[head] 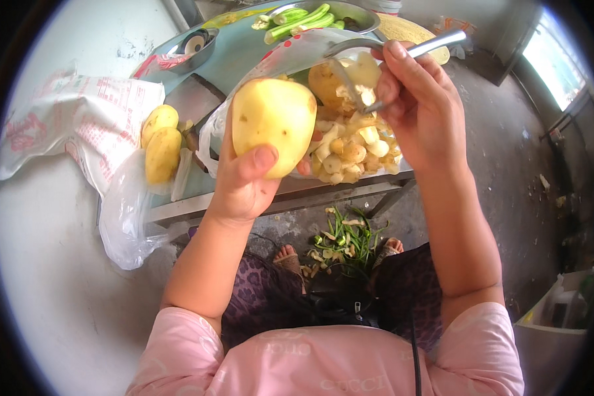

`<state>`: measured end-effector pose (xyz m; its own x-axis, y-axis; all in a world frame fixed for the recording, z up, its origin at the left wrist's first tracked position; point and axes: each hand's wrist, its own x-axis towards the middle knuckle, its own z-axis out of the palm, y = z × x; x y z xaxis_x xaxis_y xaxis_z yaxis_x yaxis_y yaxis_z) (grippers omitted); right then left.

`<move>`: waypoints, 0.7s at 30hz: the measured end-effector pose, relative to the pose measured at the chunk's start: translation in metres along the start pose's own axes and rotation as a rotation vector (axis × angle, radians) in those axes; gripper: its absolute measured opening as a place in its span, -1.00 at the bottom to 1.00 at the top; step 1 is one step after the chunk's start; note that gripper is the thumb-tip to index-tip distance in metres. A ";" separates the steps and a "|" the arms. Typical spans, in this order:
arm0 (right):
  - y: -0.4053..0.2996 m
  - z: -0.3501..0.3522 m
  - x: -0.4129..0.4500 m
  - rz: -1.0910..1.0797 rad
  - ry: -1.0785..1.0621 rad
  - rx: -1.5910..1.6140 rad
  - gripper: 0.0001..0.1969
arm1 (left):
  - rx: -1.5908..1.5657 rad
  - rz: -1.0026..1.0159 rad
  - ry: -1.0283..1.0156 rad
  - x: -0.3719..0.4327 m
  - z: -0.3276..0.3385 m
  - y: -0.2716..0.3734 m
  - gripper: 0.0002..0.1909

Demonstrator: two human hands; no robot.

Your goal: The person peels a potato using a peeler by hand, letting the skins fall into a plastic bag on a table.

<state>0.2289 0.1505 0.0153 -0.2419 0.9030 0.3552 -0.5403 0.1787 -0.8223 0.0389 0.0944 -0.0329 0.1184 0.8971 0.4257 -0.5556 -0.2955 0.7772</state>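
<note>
A large peeled potato (274,123) with a few dark spots is held up in my left hand (250,183), my thumb across its lower front. My right hand (418,99) grips a metal Y-shaped peeler (435,43), its forked head pointing left, apart from the potato. Behind and below the peeler, a heap of potato peelings and small pale pieces (351,153) lies at the table's near edge. An unpeeled-looking potato (324,86) rests at the back of that heap. Two more potatoes (163,153) lie to the left, beside plastic bags.
A metal bowl (371,20) with green ridged vegetables (297,20) stands at the back; a smaller bowl (193,62) is at back left. A broad blade (193,99) lies on the table. White plastic bags (104,128) hang left. Green and pale scraps (346,242) litter the floor between my feet.
</note>
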 end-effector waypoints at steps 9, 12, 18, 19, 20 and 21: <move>0.027 -0.011 0.013 0.074 0.169 0.042 -0.84 | -0.297 -0.030 -0.160 -0.005 0.003 0.008 -0.18; 0.014 0.007 -0.003 0.026 -0.027 0.084 -0.78 | -0.346 -0.086 -0.049 -0.005 -0.007 0.000 -0.16; 0.011 0.025 -0.013 0.090 -0.090 0.113 -0.76 | -0.078 -0.046 0.082 -0.006 0.003 0.005 -0.20; 0.010 0.023 -0.011 0.099 -0.069 0.017 -0.73 | 0.100 -0.047 0.137 -0.005 0.004 0.007 -0.19; 0.010 0.021 -0.010 0.063 -0.054 0.007 -0.74 | 0.155 -0.062 0.090 -0.003 0.001 0.009 -0.15; 0.010 0.021 -0.011 0.066 -0.057 0.008 -0.74 | 0.156 -0.060 0.094 -0.004 0.003 0.008 -0.15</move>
<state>0.2089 0.1343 0.0130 -0.3224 0.8889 0.3255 -0.5284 0.1163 -0.8410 0.0367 0.0874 -0.0273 0.0661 0.9393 0.3365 -0.4147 -0.2809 0.8655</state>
